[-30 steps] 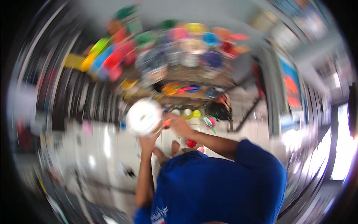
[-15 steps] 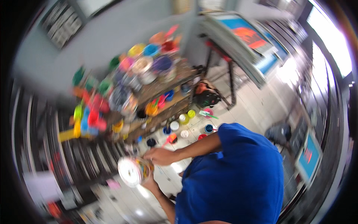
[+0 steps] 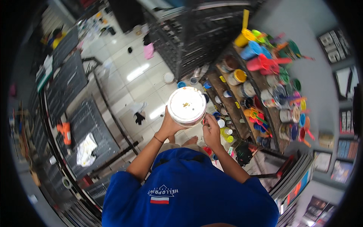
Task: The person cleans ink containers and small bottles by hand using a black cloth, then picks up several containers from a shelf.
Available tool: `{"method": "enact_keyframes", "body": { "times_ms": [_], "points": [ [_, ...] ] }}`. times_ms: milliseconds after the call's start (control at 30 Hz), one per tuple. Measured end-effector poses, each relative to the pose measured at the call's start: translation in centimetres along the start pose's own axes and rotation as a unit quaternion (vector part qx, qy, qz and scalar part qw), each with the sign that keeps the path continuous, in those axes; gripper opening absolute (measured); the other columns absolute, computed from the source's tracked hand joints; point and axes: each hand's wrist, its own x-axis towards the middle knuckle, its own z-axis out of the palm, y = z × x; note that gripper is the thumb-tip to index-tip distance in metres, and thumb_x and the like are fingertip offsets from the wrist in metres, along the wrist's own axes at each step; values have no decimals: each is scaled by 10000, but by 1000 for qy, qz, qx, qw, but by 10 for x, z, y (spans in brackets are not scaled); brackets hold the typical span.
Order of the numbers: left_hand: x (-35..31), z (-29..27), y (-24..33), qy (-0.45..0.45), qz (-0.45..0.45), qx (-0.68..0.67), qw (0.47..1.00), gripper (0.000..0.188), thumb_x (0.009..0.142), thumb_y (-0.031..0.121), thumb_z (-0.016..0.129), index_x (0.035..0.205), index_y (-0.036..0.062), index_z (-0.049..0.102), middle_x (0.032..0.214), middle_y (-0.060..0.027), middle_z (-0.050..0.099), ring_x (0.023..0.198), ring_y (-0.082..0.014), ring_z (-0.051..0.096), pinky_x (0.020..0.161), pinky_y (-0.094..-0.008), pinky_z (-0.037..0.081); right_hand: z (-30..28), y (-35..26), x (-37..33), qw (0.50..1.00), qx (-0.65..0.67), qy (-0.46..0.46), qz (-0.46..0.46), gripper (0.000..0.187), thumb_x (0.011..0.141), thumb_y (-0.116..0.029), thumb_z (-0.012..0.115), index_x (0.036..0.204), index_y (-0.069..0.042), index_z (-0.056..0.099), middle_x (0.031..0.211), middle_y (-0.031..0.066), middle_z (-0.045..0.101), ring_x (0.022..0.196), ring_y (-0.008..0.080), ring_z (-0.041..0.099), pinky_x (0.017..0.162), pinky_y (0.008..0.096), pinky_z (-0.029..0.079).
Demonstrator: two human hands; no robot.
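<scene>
A round tub with a white lid [image 3: 186, 105] is held up in front of my chest, and a brownish mark shows on the middle of the lid. My left hand [image 3: 171, 123] is wrapped round the tub's left side, its fingers partly hidden beneath. Against the lower right side of the tub, my right hand [image 3: 212, 131] is closed with bent fingers. Blue short sleeves cover both upper arms, and a thin band [image 3: 159, 139] circles my left wrist.
To the right, a wooden shelf [image 3: 261, 85] carries several paint tubs, among them a yellow one [image 3: 239, 76]. Black racks [image 3: 89, 128] stand at the left, with an orange heat gun [image 3: 64, 132] and a white cloth [image 3: 87, 150]. A pink cloth [image 3: 148, 52] lies on the tiled floor.
My view and body have swung round: the paint shelf has passed from the left to the right, and black racks now show at the left. The tub stays in my hands.
</scene>
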Motion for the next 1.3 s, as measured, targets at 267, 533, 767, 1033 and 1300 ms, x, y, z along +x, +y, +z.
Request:
{"method": "enact_keyframes", "body": {
  "times_ms": [267,533,767,1033,1300],
  "points": [
    [22,-55,-117,205,-21,25,978,911,527,248,941,1281,-19,505,1217,-110,622,1112,-207,593,995,-341,457,91,4,111,990,3,-131,-54,415,791,42,476,1197,65,561,1199,211,588,1098,350,575,929,386,459],
    [45,-142,-220,253,-95,-49,962,930,513,165,932,1266,-48,430,1202,-137,593,1096,-202,584,964,-340,471,219,63,196,955,-15,-241,-172,393,808,33,492,1190,49,583,1190,193,601,1119,328,575,977,374,432],
    [40,-165,-414,327,-52,-115,937,784,550,62,868,1247,-38,523,1179,-103,628,1057,-186,598,944,-336,487,370,203,218,930,36,-345,-123,436,815,4,501,1241,-9,592,1212,181,605,1090,310,587,944,380,455],
    [-17,-182,-612,410,-124,-90,899,525,669,48,796,1141,-56,591,1044,-109,660,925,-192,632,841,-323,520,452,407,296,882,-78,-446,-131,367,904,-130,533,1256,-52,598,1176,165,655,1021,259,633,888,345,487],
    [36,-203,-666,432,3,-114,895,586,688,-8,778,1218,-53,531,1155,-121,616,1034,-192,612,921,-308,484,407,518,333,866,-92,-488,54,394,956,-269,529,1271,-37,578,1188,105,644,1037,201,614,888,322,477]
  ]
}}
